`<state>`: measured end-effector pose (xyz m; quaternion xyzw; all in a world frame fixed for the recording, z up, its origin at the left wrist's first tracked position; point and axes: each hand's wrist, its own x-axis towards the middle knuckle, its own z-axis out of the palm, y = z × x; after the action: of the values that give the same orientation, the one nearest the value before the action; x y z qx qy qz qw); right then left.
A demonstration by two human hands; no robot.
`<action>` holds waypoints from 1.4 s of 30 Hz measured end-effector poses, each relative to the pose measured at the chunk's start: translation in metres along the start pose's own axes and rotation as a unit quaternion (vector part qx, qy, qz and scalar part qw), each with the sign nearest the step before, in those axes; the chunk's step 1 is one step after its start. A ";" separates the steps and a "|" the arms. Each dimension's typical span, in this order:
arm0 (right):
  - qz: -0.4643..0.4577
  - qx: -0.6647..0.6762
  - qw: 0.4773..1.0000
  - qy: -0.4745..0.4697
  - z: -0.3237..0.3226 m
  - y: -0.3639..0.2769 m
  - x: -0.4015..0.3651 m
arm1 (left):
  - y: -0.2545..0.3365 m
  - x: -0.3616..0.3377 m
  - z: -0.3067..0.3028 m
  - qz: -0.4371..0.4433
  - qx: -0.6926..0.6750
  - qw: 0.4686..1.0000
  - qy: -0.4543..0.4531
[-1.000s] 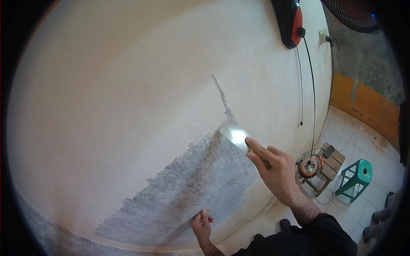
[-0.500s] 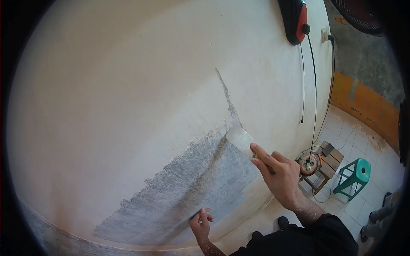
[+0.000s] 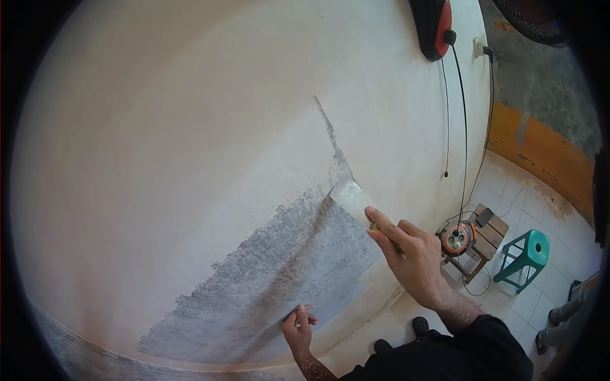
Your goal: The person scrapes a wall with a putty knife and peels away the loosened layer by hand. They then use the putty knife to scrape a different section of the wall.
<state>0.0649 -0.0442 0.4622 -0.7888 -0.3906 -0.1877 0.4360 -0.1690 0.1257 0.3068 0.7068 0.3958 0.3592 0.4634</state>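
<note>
My right hand [image 3: 413, 257] is closed around the handle of a scraper [image 3: 352, 200], index finger stretched toward its wide pale blade. The blade lies against the wall [image 3: 159, 159], at the top of a rough grey patch [image 3: 273, 273], just below a narrow grey strip [image 3: 332, 136] running up through the cream paint. Lower down, my left hand [image 3: 297, 327] is near the patch's lower part, fingers curled and thumb and index pinched together; whatever is between them cannot be made out.
At the right, a cable reel [image 3: 457, 239] rests by a wooden stool [image 3: 489, 238], beside a green plastic stool [image 3: 530, 254]. Black cables hang along the wall from a black-and-red device [image 3: 435, 28]. Another person's legs [image 3: 565, 324] show at lower right.
The view has shifted slightly, so the wall marks and stools appear a little higher and further left. The scraper stays at nearly the same spot on the wall, and both hands keep their grips.
</note>
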 end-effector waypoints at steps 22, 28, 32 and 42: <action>0.074 0.643 0.640 -0.414 0.026 0.066 0.031 | 0.150 -0.050 0.188 0.195 -0.134 0.971 0.023; 0.013 0.594 0.662 -0.456 0.022 0.077 0.052 | 0.197 -0.036 0.202 0.226 0.103 0.945 0.210; 0.013 0.559 0.746 -0.361 0.017 0.095 0.061 | 0.208 -0.029 0.203 0.269 0.185 0.887 0.327; -0.074 0.197 0.937 0.278 0.082 0.199 0.077 | 0.227 -0.031 0.225 0.225 0.214 0.855 0.415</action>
<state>0.2644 -0.0035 0.3584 -0.5720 -0.3403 -0.3508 0.6588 0.0665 -0.0437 0.4457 0.6436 0.4490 0.6198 -0.0002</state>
